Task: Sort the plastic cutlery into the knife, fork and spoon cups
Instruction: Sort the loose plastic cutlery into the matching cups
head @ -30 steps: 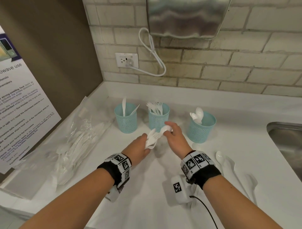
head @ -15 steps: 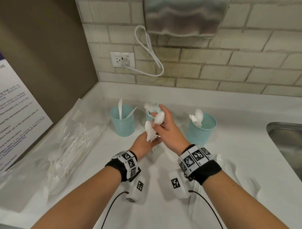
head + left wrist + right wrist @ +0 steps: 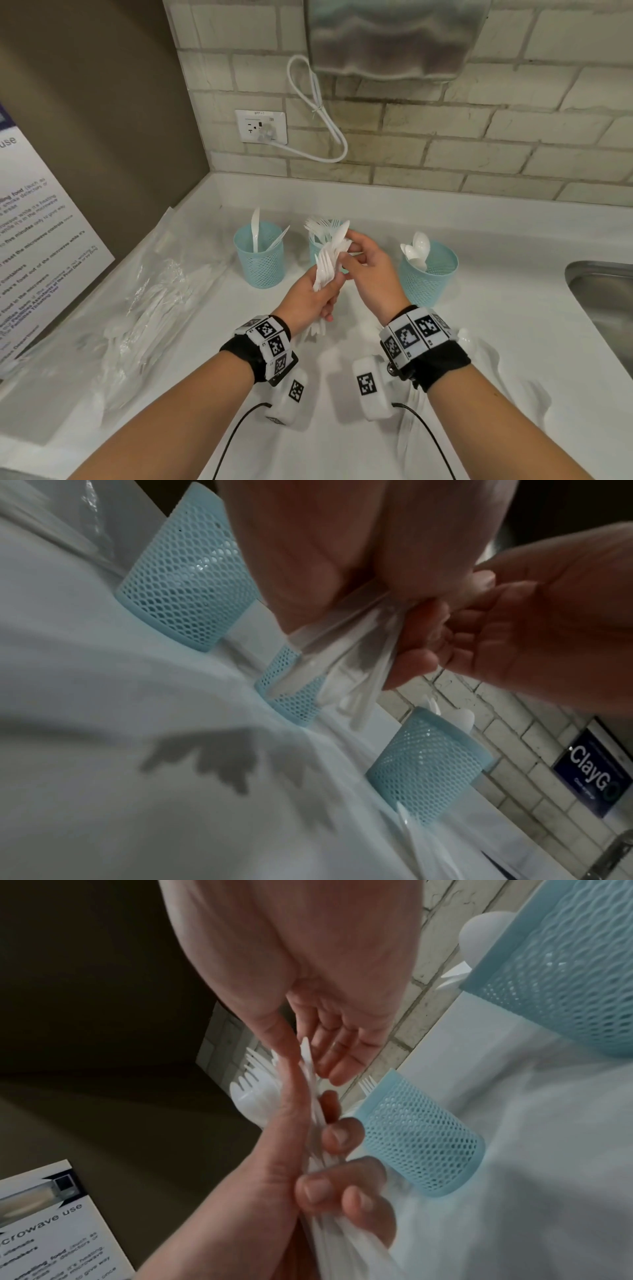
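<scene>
Status: sort is partway, my read is well under half. Biggest remaining stock is the clear plastic bag [image 3: 113,308] on the counter [image 3: 342,428] at left of the head view; it looks to hold a good deal of white cutlery, types not resolvable through the film. Three blue mesh cups sit in a row mid-frame: knife cup [image 3: 259,255] on the left with two knives standing, fork cup [image 3: 317,250] in the centre, mostly hidden behind my hands, tines showing above its rim, spoon cup [image 3: 428,272] on the right with a few spoons. So all three already carry some pieces and the cup order is set. In hand now: left hand [image 3: 310,301] is curled around a mixed bundle of cutlery [image 3: 325,270], handles hanging below the fist, held up right in front of the fork cup. Right hand [image 3: 368,270] is at the top of that bundle, thumb and fingers pinching one piece [image 3: 340,233]; it reads as a spoon bowl but blur makes that uncertain. Also left: a few loose pieces [image 3: 467,337] on the counter at lower right of the head view, partly hidden by my right wrist. Remaining work as I judge it: clear the bundle, the loose pieces, then the bag.
</scene>
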Demonstrator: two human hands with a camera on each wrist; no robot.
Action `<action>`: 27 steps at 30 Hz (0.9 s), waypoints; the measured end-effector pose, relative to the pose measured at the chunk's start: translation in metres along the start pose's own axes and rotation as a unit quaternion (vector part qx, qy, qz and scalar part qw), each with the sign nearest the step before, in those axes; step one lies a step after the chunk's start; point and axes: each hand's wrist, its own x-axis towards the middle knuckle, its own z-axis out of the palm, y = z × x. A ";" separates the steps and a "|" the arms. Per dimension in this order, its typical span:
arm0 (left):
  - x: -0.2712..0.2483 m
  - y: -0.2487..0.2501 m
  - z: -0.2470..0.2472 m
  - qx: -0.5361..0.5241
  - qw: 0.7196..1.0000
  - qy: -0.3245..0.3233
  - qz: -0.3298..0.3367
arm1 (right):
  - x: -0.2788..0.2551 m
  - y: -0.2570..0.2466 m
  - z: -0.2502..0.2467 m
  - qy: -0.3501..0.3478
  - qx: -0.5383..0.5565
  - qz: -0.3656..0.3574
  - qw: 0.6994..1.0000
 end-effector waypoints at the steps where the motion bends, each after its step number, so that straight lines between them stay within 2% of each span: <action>1: 0.000 0.002 0.000 -0.007 1.000 -0.001 -0.002 | 0.001 0.001 0.000 0.010 0.000 -0.004 1.000; 7: -0.005 0.009 -0.003 -0.048 0.999 -0.009 -0.002 | 0.000 -0.003 -0.006 0.012 0.034 0.003 0.999; 13: -0.006 0.014 -0.011 -0.064 0.997 0.044 -0.004 | -0.002 -0.010 0.003 0.024 0.081 0.014 0.996; 15: -0.007 0.017 -0.015 -0.047 0.998 0.048 0.007 | -0.004 -0.009 0.008 0.011 0.091 0.022 0.996; 18: -0.009 0.019 -0.022 -0.027 0.998 0.048 0.026 | -0.010 -0.005 0.022 -0.041 0.049 0.017 0.998; 20: -0.009 0.020 -0.030 -0.019 0.998 0.054 0.021 | -0.009 -0.006 0.030 -0.051 0.025 0.010 0.998; 23: -0.010 0.021 -0.049 -0.032 0.995 0.095 -0.007 | 0.008 -0.022 0.038 -0.034 0.011 0.001 0.999; 27: -0.012 0.023 -0.083 -0.013 0.987 0.157 0.015 | 0.039 -0.061 0.044 0.031 0.025 -0.073 0.997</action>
